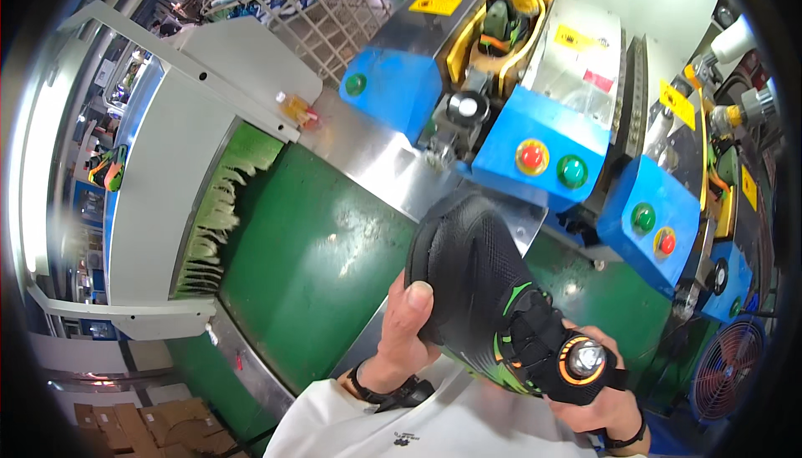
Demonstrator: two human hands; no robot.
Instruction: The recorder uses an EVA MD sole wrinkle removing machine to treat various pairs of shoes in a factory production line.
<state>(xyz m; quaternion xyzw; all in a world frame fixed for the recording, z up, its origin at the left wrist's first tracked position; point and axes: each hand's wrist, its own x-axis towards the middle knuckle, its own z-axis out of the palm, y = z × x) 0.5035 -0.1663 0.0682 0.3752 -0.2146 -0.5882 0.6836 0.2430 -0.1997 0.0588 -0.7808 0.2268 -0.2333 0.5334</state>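
Observation:
A black knit shoe upper (472,283) with green and orange trim is held in front of my body. It appears to sit on a last, with a shiny metal piece (586,359) showing in its collar. My left hand (405,328) is closed around the side near the toe, its thumb pointing up. At the collar end my right hand (597,408) grips the upper from below and behind, its fingers partly hidden. Just beyond stands a machine with blue control boxes, a red button (532,156) and a green button (572,172). Another black shoe (499,25) sits between its yellow clamps.
At left is a white machine housing (159,182) whose opening has a green bristle curtain (209,224). A small bottle (296,111) stands on the metal ledge. Farther off are a wire rack (309,15), cardboard boxes (159,429) and a floor fan (727,366).

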